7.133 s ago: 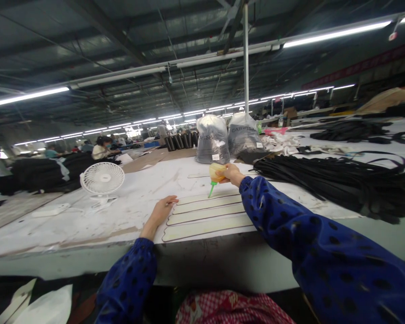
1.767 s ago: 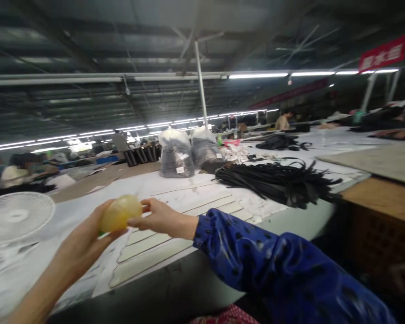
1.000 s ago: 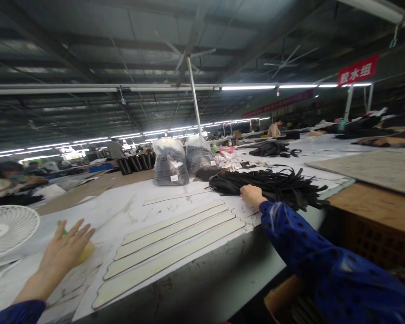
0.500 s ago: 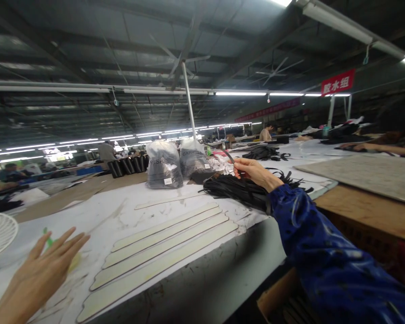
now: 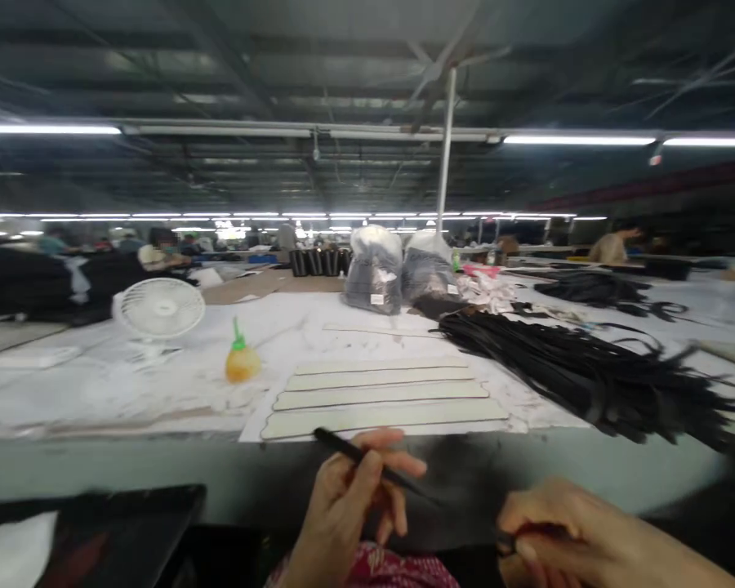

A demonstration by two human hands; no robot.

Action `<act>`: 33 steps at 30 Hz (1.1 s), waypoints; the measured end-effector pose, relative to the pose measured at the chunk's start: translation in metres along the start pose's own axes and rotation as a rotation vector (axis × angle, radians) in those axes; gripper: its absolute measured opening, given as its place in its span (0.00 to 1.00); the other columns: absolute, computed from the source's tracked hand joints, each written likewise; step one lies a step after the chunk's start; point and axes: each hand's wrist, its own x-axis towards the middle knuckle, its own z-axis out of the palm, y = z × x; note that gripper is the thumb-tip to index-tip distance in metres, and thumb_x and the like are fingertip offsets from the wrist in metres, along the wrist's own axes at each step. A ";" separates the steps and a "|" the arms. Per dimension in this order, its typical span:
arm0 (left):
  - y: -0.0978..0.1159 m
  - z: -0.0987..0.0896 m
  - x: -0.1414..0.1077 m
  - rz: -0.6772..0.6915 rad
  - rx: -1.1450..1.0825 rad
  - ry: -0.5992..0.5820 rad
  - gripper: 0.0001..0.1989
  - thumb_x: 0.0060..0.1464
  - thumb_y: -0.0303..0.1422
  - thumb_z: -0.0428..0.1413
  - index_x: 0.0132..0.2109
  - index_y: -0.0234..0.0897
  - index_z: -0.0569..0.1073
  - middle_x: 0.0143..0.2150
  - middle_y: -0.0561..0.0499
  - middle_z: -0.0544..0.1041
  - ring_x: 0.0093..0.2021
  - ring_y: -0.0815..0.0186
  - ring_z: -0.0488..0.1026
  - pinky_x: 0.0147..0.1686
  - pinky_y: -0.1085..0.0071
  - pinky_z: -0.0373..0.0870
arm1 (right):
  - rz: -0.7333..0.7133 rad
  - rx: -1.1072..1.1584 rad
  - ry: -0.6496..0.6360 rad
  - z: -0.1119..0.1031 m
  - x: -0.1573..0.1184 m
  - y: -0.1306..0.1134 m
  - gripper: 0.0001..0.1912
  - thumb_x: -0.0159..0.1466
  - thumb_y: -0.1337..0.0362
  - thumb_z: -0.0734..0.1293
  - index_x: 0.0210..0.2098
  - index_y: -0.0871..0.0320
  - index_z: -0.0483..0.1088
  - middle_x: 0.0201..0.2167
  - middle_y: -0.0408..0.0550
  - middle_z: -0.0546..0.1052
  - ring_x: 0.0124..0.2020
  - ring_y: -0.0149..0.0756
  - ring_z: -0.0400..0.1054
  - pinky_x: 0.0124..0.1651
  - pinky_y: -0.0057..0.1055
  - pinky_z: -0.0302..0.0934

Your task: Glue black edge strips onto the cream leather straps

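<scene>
A narrow black strap [image 5: 336, 443] is pinched between the thumb and fingers of my left hand [image 5: 349, 498], near the table's front edge. Its free end sticks out to the upper left, while the other end runs blurred toward my right hand [image 5: 569, 523]. That hand is closed, with a dark piece of strap showing at its fingertips. Several long cream strips [image 5: 385, 400] with dark edges lie side by side on white paper just beyond my hands. To the right is a large bundle of black straps [image 5: 563, 371].
A squeeze bottle [image 5: 242, 363] with a green nozzle stands left of the strips, and a small white fan [image 5: 162, 309] is farther left. Two plastic-wrapped bags [image 5: 373, 273] stand at the back. A black tray-like surface [image 5: 135, 523] is at lower left. Other people work in the distance.
My view has swung left. My right hand has drawn a black strap away from the bundle toward me. My left hand, spread before, now grips the strap near the table's front edge.
</scene>
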 end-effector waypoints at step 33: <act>-0.010 -0.095 -0.020 0.117 0.557 0.520 0.17 0.57 0.44 0.53 0.42 0.35 0.75 0.31 0.50 0.76 0.29 0.68 0.69 0.30 0.73 0.66 | -0.677 -0.507 0.270 0.065 0.168 -0.066 0.14 0.65 0.64 0.63 0.49 0.53 0.73 0.41 0.51 0.74 0.39 0.36 0.70 0.42 0.32 0.66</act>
